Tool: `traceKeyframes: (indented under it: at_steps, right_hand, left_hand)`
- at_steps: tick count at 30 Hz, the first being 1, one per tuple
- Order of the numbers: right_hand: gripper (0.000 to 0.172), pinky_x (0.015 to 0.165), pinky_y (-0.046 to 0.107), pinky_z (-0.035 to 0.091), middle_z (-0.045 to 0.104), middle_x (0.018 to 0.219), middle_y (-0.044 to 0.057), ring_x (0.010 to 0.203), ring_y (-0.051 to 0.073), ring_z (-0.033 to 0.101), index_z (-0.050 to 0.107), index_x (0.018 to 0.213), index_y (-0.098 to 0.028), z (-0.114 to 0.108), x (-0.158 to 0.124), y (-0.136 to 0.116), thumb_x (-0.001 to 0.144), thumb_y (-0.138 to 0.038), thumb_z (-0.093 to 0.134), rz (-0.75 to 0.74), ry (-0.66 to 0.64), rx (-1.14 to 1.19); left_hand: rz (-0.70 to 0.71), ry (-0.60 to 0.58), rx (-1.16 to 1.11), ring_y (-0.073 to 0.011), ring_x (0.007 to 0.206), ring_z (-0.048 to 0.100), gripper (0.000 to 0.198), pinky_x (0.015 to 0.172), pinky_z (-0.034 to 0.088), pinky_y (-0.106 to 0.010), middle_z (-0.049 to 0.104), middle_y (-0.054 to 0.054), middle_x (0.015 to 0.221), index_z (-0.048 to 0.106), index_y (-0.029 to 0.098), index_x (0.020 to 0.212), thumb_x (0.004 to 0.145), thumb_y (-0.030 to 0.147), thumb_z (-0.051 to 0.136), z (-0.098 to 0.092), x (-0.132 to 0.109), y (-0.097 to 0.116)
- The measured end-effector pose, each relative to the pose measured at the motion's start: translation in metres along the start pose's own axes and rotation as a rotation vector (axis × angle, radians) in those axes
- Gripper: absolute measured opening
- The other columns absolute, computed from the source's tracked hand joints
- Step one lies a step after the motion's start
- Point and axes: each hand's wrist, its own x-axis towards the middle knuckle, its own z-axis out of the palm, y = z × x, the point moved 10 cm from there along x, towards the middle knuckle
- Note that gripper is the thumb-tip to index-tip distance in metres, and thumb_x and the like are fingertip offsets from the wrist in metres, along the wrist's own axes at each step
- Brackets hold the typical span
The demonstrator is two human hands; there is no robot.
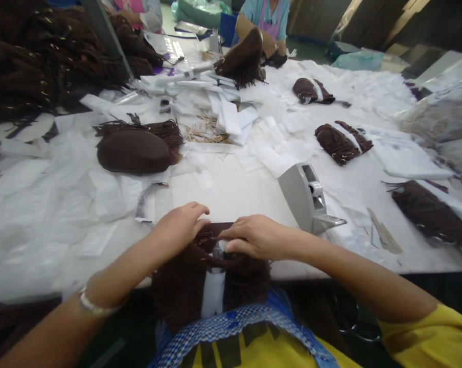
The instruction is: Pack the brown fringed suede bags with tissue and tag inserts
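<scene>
A brown bag lies against the table's near edge, under 2 hands: the left hand loosely curled at its top, the right hand bent over it; I cannot tell whether either grips. White sheets litter the surface. Beyond, 2 people are cut off.

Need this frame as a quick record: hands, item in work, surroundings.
left hand: at the upper edge of the brown bag
right hand: on the same bag's top, fingers bent
bag: at the table's near edge, white band down it
beyond left hand: fringed bag
beyond right hand: grey device
farther right: banded bags
co-workers: at least two, across the table, partly visible
</scene>
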Motion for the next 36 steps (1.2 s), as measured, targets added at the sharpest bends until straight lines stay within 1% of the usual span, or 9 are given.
traceKeyframes:
  at_steps: [3,7,11,16,21,24,29,33,36]
  right_hand:
    - [0.056,0.091,0.038,0.047,0.074,0.108,0.014,0.103,0.028,0.067,0.066,0.123,-0.015,0.007,-0.004,-0.01,0.089,-0.059,0.061,-0.05,0.037,-0.041]
    - [0.063,0.103,0.044,0.04,0.07,0.119,0.017,0.114,0.03,0.062,0.062,0.128,-0.012,0.019,-0.008,-0.01,0.082,-0.054,0.07,-0.116,0.068,-0.101]
    - [0.023,0.085,0.032,0.046,0.075,0.098,0.005,0.093,0.021,0.067,0.072,0.107,-0.022,0.043,-0.007,-0.008,0.086,-0.029,0.067,-0.198,-0.111,-0.025]
    - [0.025,0.065,0.026,0.041,0.073,0.084,0.001,0.073,0.017,0.061,0.073,0.099,-0.024,0.058,0.001,-0.009,0.077,-0.014,0.065,-0.227,-0.267,-0.047]
    - [0.02,0.064,0.028,0.041,0.072,0.087,0.007,0.078,0.022,0.064,0.068,0.103,-0.019,0.04,0.005,0.0,0.084,-0.027,0.065,-0.11,-0.11,-0.172]
    - [0.032,0.06,0.028,0.039,0.073,0.083,0.008,0.072,0.022,0.066,0.066,0.106,-0.019,0.036,0.008,0.017,0.092,-0.046,0.058,0.012,-0.079,-0.189]
    - [0.056,0.061,0.029,0.041,0.073,0.077,0.012,0.073,0.027,0.069,0.068,0.103,-0.019,0.037,0.024,0.055,0.089,-0.07,0.049,0.262,-0.02,-0.331]
    - [0.052,0.066,0.031,0.044,0.074,0.08,0.013,0.076,0.029,0.07,0.067,0.109,-0.019,0.038,0.024,0.059,0.092,-0.065,0.049,0.302,-0.012,-0.359]
    - [0.041,0.074,0.035,0.047,0.075,0.091,0.013,0.084,0.029,0.07,0.063,0.12,-0.018,0.025,0.015,0.045,0.094,-0.049,0.056,0.26,0.033,-0.312]
  left_hand:
    - [0.115,-0.241,0.112,-0.0252,0.091,0.068,0.031,0.074,0.047,-0.03,0.074,-0.006,0.103,0.07,0.024,0.108,0.079,0.035,0.071,0.033,0.037,-0.001]
    - [0.262,-0.411,0.027,-0.0191,0.069,0.064,0.018,0.061,0.041,-0.026,0.073,0.001,0.081,0.073,0.028,0.091,0.075,0.034,0.071,0.062,0.052,0.012]
    - [0.243,-0.313,0.042,-0.0208,0.076,0.065,0.014,0.064,0.042,-0.027,0.074,-0.001,0.083,0.074,0.027,0.088,0.078,0.028,0.066,0.06,0.057,0.014]
    - [0.202,-0.266,0.085,-0.0234,0.088,0.067,0.016,0.073,0.046,-0.029,0.074,-0.003,0.092,0.074,0.025,0.093,0.081,0.029,0.063,0.05,0.057,0.013]
    - [0.151,-0.161,-0.185,-0.0182,0.09,0.068,0.026,0.079,0.047,-0.025,0.074,0.0,0.101,0.072,0.027,0.105,0.095,0.039,0.051,0.004,0.02,0.015]
    - [0.138,-0.26,-0.129,-0.0194,0.084,0.07,0.029,0.071,0.047,-0.025,0.075,0.002,0.093,0.072,0.032,0.104,0.092,0.052,0.055,0.01,-0.018,0.011]
    - [-0.112,-0.083,0.228,-0.0258,0.072,0.069,0.04,0.057,0.041,-0.028,0.074,-0.004,0.079,0.068,0.025,0.092,0.085,0.063,0.059,0.032,-0.034,-0.036]
    - [-0.068,0.077,0.243,-0.0244,0.08,0.069,0.042,0.067,0.046,-0.03,0.074,-0.007,0.091,0.064,0.024,0.107,0.087,0.06,0.059,0.044,-0.028,-0.033]
    - [0.037,0.196,0.162,-0.0252,0.096,0.067,0.046,0.085,0.05,-0.037,0.072,-0.009,0.107,0.059,0.022,0.123,0.088,0.051,0.063,0.035,-0.035,-0.016]
